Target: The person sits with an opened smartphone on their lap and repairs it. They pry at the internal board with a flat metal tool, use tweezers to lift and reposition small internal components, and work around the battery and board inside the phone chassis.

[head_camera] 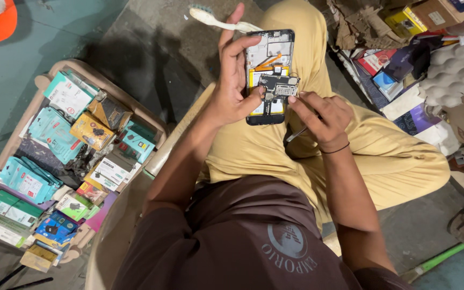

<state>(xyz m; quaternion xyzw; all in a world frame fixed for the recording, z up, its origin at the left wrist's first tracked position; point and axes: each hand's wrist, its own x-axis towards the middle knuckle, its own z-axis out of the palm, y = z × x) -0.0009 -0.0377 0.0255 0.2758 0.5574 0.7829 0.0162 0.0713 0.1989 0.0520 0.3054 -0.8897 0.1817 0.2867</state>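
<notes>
My left hand [232, 80] grips an opened phone [269, 48] with its back cover off, held above my lap; a white toothbrush [218, 20] sticks out behind the fingers of that hand. A loose circuit board [278, 85] lies across the phone's middle. My right hand [320, 115] pinches the board's right edge with the fingertips and also holds thin metal tweezers [295, 134] that point down from the palm. A dark band sits on the right wrist.
A beige plastic stool [60, 67] at the left carries many small boxes of phone parts [55, 134]. Piled boxes and an egg-tray-like carton [449, 70] lie at the right. A green stick [447, 253] rests on the floor lower right.
</notes>
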